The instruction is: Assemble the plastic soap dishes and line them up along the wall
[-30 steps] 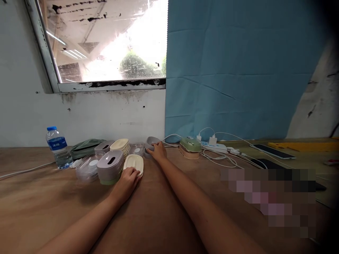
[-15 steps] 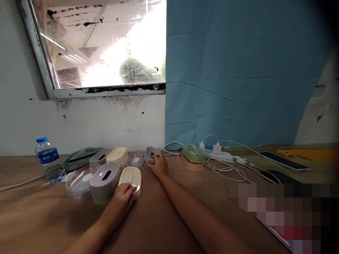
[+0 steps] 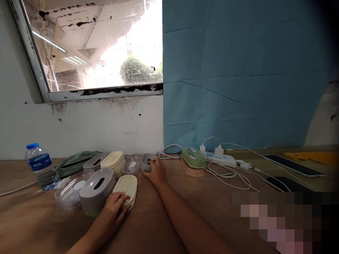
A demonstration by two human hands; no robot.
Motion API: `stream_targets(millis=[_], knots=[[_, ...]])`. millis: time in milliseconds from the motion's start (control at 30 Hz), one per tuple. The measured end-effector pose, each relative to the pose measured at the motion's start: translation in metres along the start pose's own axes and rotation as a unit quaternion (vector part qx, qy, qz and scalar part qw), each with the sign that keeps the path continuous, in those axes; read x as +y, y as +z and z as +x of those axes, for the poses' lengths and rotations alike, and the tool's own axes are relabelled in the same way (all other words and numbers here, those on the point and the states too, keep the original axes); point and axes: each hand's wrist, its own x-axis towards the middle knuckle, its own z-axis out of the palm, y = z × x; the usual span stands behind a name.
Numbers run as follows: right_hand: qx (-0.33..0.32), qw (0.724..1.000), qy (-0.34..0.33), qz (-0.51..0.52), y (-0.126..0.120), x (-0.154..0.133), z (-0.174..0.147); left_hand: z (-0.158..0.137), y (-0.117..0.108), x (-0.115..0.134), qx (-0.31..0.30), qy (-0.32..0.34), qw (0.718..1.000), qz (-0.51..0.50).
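Now, left hand [image 3: 113, 207]: fingers over cream lids [image 3: 128, 184], grip unclear.
Right hand [image 3: 158, 173]: fingers closed on grey box [image 3: 144, 163].
Grey box: on tabletop [image 3: 148, 217], beside clear lid [image 3: 131, 165].
Clear lid: could get knocked, should the box slide left.

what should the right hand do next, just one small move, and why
I'd probably have the right hand draw the small grey container a little nearer: its fingers are on that container, and bare tabletop lies in front. The left hand rests on the near cream lids, so it seems less ready to help.
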Motion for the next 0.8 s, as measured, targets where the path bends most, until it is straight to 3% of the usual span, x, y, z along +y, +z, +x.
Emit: stream_targets(millis=[367,800], knots=[[-0.006,0.999,-0.042,-0.004,0.001,0.001,0.0,0.003,-0.004,0.001,-0.018,0.012,1.0,0.022],[0.01,0.999,-0.044,0.031,0.005,0.008,-0.006,-0.004,-0.003,-0.009,0.004,0.063,0.997,0.04]])
